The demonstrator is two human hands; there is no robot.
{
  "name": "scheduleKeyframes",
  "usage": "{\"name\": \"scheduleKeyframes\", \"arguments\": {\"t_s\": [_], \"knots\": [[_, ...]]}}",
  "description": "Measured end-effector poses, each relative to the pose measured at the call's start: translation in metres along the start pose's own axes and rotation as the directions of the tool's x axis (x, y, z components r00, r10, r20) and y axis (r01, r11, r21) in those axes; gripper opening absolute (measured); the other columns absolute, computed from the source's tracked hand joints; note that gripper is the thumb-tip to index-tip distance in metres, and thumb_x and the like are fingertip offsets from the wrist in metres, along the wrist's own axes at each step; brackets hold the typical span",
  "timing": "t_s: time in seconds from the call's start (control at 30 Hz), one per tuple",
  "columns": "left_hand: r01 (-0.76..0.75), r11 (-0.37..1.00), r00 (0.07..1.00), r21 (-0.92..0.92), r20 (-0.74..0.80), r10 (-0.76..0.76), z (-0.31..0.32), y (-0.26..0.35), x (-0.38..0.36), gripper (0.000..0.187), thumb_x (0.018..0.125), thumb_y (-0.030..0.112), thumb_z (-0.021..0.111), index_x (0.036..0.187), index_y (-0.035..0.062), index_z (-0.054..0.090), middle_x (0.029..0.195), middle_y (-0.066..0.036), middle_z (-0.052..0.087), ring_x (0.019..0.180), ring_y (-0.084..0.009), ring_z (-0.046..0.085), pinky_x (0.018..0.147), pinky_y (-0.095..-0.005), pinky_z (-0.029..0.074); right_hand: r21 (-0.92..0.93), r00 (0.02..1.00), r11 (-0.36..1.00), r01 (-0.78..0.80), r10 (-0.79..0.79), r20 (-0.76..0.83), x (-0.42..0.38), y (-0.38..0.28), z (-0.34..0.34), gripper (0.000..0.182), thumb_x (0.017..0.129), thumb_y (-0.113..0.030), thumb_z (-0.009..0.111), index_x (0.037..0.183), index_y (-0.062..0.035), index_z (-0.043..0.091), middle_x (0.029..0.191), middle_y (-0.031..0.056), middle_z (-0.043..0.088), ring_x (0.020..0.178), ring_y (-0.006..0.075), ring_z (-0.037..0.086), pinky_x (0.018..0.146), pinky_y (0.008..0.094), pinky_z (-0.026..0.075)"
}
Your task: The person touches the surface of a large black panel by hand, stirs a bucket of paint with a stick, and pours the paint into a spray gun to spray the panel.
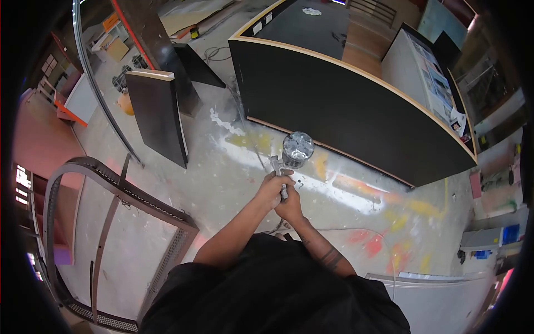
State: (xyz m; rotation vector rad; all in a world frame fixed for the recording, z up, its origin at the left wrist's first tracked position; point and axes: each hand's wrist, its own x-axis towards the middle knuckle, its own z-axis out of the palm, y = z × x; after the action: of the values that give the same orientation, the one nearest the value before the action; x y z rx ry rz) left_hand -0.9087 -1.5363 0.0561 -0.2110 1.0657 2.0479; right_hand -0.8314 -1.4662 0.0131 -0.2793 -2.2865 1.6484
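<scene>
A metal spray gun (pixel 275 163), grey with paint smears, is held out in front of my body. My left hand (pixel 271 191) closes around it from the left, fingers across its upper body. From the other side my right hand (pixel 289 205) wraps the lower part, pressed against my left. Right at the gun's front end appears a round cup (pixel 298 146) with a grey, paint-smeared top, overlapping the gun in this view. Beyond it stands the long black panel side of a large box-like cabinet (pixel 334 111) with pale wood edging.
White, yellow and red overspray marks the concrete floor (pixel 356 195). To the left are a curved brown metal frame (pixel 150 203) and a black upright panel (pixel 153 114). A thin hose (pixel 356 229) trails near my body. A pale panel (pixel 439 295) lies at lower right.
</scene>
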Motion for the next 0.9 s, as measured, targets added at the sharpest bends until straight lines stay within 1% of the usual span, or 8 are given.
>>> {"name": "scheduleKeyframes", "arguments": {"t_s": [0.2, 0.27, 0.4, 0.5, 0.57, 0.6, 0.73, 0.9], "knots": [[0.033, 0.904, 0.999, 0.426, -0.038, -0.019, 0.031, 0.001, 0.006, 0.062, 0.083, 0.013, 0.075, 0.135, -0.0087, 0.049, 0.126, -0.025, 0.056, 0.115, -0.0315, 0.059, 0.096, -0.0353, 0.049, -0.049, 0.981, 0.988, 0.149, -0.154, -0.120, 0.004, 0.033, -0.017, 0.043, 0.084, -0.004, 0.064, 0.125, 0.0034, 0.055, 0.109, 0.0211, 0.065, 0.101, 0.0311, 0.067, 0.085, 0.0392, 0.052], [-0.047, 0.152, 0.999, 0.987, 0.047, 0.002, 0.035, 0.007, 0.009, 0.097, 0.084, 0.031, 0.079, 0.150, -0.0130, 0.023, 0.151, -0.036, 0.030, 0.142, -0.0390, 0.035, 0.111, -0.0392, 0.038, 0.164, 0.983, 0.983, -0.077, 0.102, -0.151, -0.001, 0.035, -0.033, 0.039, 0.083, 0.004, 0.058, 0.123, 0.0039, 0.055, 0.093, 0.0126, 0.066, 0.088, 0.0231, 0.066, 0.076, 0.0362, 0.052], [-0.129, 0.696, 0.920, 0.707, 0.347, -0.183, 0.001, -0.014, 0.031, 0.117, 0.083, 0.042, 0.079, 0.155, -0.0061, -0.001, 0.159, -0.033, 0.017, 0.148, -0.0416, 0.020, 0.117, -0.0422, 0.028, 0.292, 0.960, 0.954, -0.075, 0.148, -0.238, 0.005, 0.027, -0.074, 0.048, 0.083, 0.006, 0.050, 0.130, -0.0009, 0.053, 0.089, 0.0091, 0.064, 0.067, 0.0120, 0.057, 0.061, 0.0281, 0.047], [-0.475, 0.214, 0.788, 0.854, 0.520, -0.328, -0.024, -0.069, 0.051, 0.104, 0.080, 0.040, 0.081, 0.153, -0.0044, 0.022, 0.145, -0.029, 0.045, 0.135, -0.0319, 0.047, 0.108, -0.0351, 0.042, 0.519, 0.899, 0.851, -0.084, 0.290, -0.330, 0.010, 0.001, -0.097, 0.042, 0.087, 0.004, 0.051, 0.127, -0.0033, 0.057, 0.090, 0.0024, 0.063, 0.063, 0.0066, 0.051, 0.059, 0.0251, 0.046], [-0.097, 0.071, 0.640, 0.993, 0.117, -0.760, 0.009, -0.083, 0.034, 0.077, 0.079, 0.040, 0.081, 0.138, 0.0002, 0.052, 0.123, -0.019, 0.065, 0.110, -0.0261, 0.064, 0.095, -0.0353, 0.051, 0.554, 0.816, 0.832, 0.018, 0.309, -0.489, 0.016, -0.006, -0.110, 0.035, 0.093, -0.004, 0.051, 0.129, -0.0038, 0.053, 0.083, 0.0026, 0.063, 0.053, 0.0031, 0.044, 0.046, 0.0210, 0.040], [-0.282, 0.088, 0.677, 0.956, 0.263, -0.688, -0.024, -0.121, 0.044, 0.057, 0.081, 0.045, 0.078, 0.119, 0.0038, 0.067, 0.104, -0.011, 0.071, 0.091, -0.0223, 0.068, 0.083, -0.0380, 0.055, 0.552, 0.790, 0.833, 0.042, 0.311, -0.528, 0.022, 0.002, -0.114, 0.035, 0.093, -0.004, 0.051, 0.129, -0.0038, 0.053, 0.083, 0.0026, 0.063, 0.053, 0.0031, 0.044, 0.046, 0.0210, 0.040], [-0.382, -0.203, 0.654, 0.902, 0.108, -0.749, -0.103, -0.174, 0.071, 0.057, 0.095, 0.055, 0.051, 0.107, 0.0027, 0.068, 0.112, -0.023, 0.067, 0.107, -0.0363, 0.064, 0.090, -0.0469, 0.049, 0.220, 0.656, 0.975, 0.029, 0.147, -0.741, 0.020, 0.043, -0.172, 0.025, 0.104, -0.025, 0.052, 0.117, -0.0054, 0.061, 0.061, -0.0080, 0.046, 0.051, 0.0001, 0.039, 0.043, 0.0212, 0.028], [-0.245, -0.313, 0.670, 0.918, -0.073, -0.739, -0.203, -0.203, 0.093, 0.049, 0.096, 0.047, 0.052, 0.116, 0.0043, 0.063, 0.114, -0.022, 0.067, 0.108, -0.0366, 0.064, 0.092, -0.0480, 0.049, 0.114, 0.409, 0.972, -0.204, 0.190, -0.893, -0.005, 0.055, -0.249, 0.024, 0.102, -0.016, 0.052, 0.097, 0.0027, 0.066, 0.083, 0.0069, 0.068, 0.080, 0.0155, 0.061, 0.074, 0.0327, 0.047]]}}
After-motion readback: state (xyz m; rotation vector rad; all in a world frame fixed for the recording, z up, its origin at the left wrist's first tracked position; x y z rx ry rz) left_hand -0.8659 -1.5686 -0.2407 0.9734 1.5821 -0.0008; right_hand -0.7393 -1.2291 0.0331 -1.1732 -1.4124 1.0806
